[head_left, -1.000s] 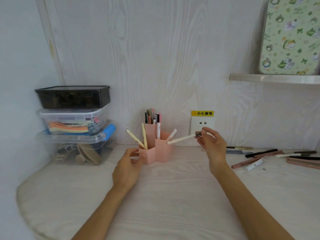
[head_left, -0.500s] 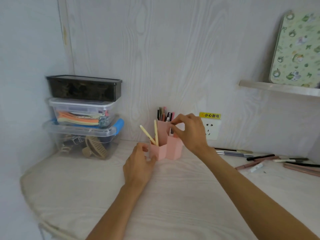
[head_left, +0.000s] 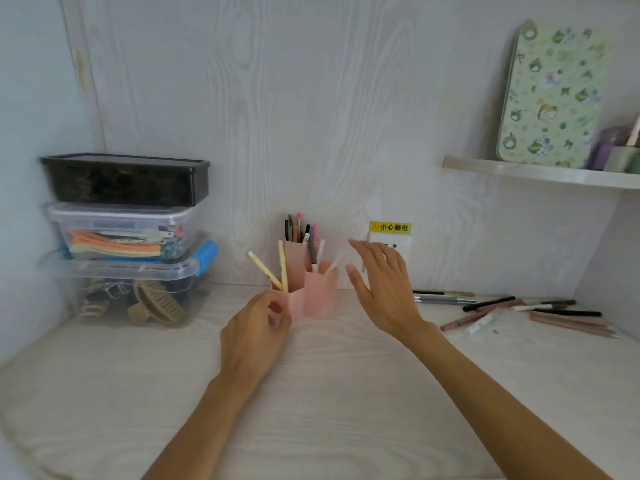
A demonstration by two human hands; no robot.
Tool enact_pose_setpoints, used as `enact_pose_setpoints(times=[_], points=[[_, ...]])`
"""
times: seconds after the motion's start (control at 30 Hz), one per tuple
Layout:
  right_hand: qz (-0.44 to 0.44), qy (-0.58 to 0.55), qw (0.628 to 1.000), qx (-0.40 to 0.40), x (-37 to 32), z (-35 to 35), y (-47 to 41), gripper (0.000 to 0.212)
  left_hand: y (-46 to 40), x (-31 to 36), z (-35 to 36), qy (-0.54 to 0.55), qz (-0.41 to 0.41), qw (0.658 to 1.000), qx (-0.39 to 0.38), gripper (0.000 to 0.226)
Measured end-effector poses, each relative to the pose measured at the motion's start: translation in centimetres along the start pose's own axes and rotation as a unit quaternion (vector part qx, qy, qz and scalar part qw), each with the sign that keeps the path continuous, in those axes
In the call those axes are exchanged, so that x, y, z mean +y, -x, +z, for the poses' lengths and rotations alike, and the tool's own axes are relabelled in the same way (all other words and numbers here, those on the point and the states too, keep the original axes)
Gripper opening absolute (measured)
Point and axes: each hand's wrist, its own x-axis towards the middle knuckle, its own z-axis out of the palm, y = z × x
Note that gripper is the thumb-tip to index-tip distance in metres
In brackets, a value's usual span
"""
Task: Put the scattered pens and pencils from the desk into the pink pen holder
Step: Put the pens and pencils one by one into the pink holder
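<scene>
Two cream pencils [head_left: 273, 273] in pink pen holder [head_left: 320, 296], tips tilted up-left.

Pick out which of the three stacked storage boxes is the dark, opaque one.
The top box: it is black, while the middle box and bottom box beneath are clear plastic showing their contents.

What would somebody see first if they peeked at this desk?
Probably the pink pen holder at the back of the desk, full of pens, with the left hand holding its front and the right hand open beside it. Next, the loose pens lying at the right, and the stacked boxes in the left corner.
</scene>
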Motion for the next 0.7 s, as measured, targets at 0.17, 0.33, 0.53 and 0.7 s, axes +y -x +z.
enact_pose_setpoints(times=[0.17, 0.33, 0.53, 0.7], points=[[0.160, 0.049, 0.986, -0.014, 8.6, -2.3, 4.1, 0.034, 1.0, 1.5, -0.6, -0.023, 0.057, 0.998, -0.019, 0.009], [0.304, 0.006, 0.948, -0.097, 15.4, -5.2, 7.6, 0.038, 0.2, 6.8, 3.8, 0.011, 0.134, 0.986, -0.096, 0.019], [0.259, 0.011, 0.947, -0.189, 13.5, -2.8, 5.5, 0.041, -1.8, 11.5, 11.3, -0.008, 0.145, 0.973, -0.181, 0.044], [0.240, -0.015, 0.962, -0.127, 12.2, -0.9, 5.0, 0.032, -2.6, 11.8, 12.9, -0.054, 0.141, 0.975, -0.161, 0.039]])
